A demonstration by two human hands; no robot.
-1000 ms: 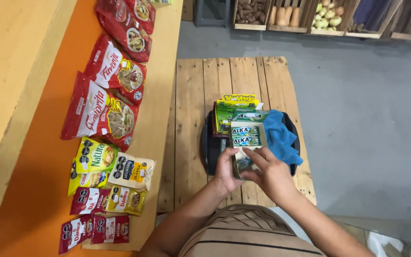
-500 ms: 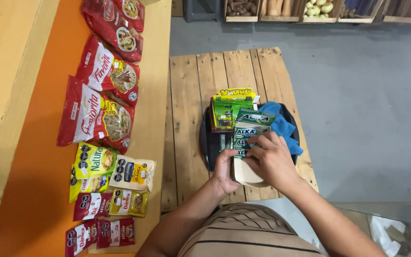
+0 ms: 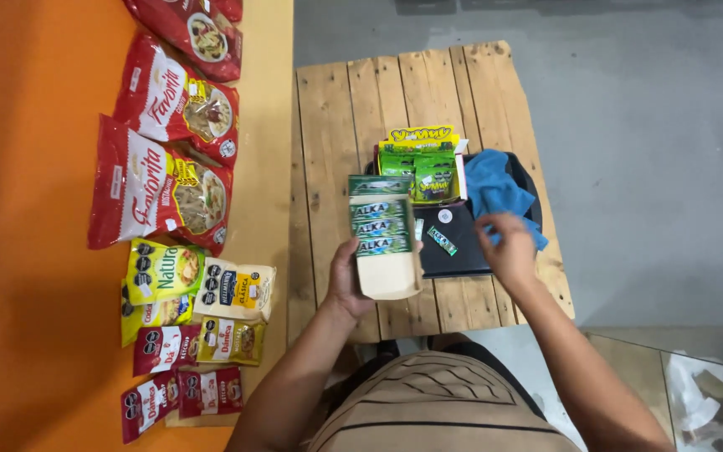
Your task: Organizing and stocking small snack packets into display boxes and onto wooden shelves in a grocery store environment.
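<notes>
Head view, looking down: my left hand [image 3: 346, 280] is clamped around a tan carton [image 3: 385, 238] of green packs, held upright over a wooden pallet [image 3: 336, 125]. My right hand [image 3: 508, 249] hovers with loosely curled fingers, holding nothing, just above a blue cloth [image 3: 495, 188] and near one loose green pack [image 3: 441, 240] lying on a black case [image 3: 462, 251]. The two hands are well apart. Behind the carton stands a yellow-topped display box [image 3: 424, 163] of green sachets, touching the cloth. To my left, an orange worktop [image 3: 27, 251] carries red pasta bags [image 3: 156, 184] and small sauce pouches [image 3: 198, 314] laid in a column.
</notes>
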